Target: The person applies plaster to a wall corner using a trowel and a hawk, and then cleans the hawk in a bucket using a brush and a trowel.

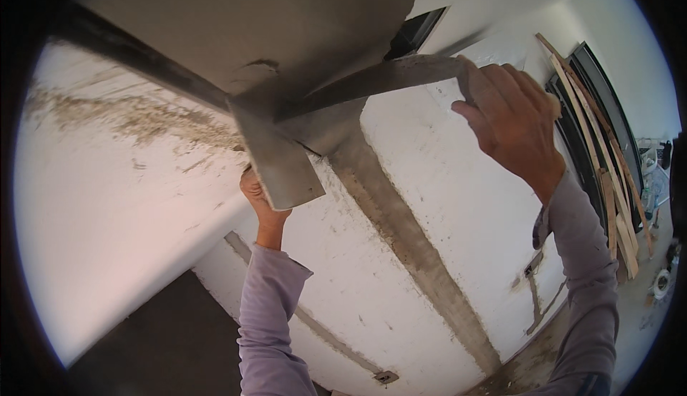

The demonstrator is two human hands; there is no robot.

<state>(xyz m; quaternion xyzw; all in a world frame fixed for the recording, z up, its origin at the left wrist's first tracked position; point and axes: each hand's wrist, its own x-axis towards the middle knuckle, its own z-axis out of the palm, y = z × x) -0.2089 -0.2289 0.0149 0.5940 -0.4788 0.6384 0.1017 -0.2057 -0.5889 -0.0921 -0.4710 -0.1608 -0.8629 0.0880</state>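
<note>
Far left, pale surface (79, 195) streaked with grey-brown smears, bounded above by a dark straight edge (150, 70) slanting down toward mid-view. Next, left grip (257, 197), curled at the lower left side of a flat grey plate (283, 170), apparently closed on it; far side of the fingers hidden. Plate tilted, long axis from upper left to lower right, lower end free. Under the grey overhead surface (250, 16), long dark blade (379, 81), reaching from beside the plate rightward and slightly up to right grip (512, 113), closed around its right end. Blade's left end nearer to left grip; contact with plate: cannot tell. Below blade, between both grips, open room before white wall (322, 267) and its grey strip (413, 245). Farther right, beyond right grip, leaning planks (607, 160).
</note>
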